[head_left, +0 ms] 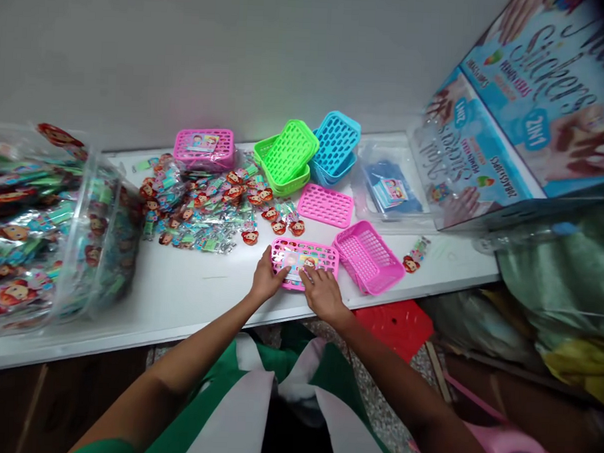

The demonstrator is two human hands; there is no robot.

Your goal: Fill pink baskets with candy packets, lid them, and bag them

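Note:
A lidded pink plastic basket (325, 254) lies near the table's front edge, with a printed sticker label (295, 261) across its lid. My left hand (267, 278) is closed around the basket's left end, thumb on top by the label. Over the front right of the lid, my right hand (324, 294) lies with its fingers extended, the tips touching the label. Just to the right stands an uncovered pink basket (371, 256), and behind is a loose pink lid (325, 205). What is inside the lidded basket is mostly hidden.
Small character-printed packets (207, 209) are heaped at left, beside a large clear tub (76, 243) full of them. Green baskets (288, 156), blue baskets (335, 148) and another lidded pink basket (205, 149) stand behind. A clear tray (390, 217) holds labels; a display box (485, 148) is right.

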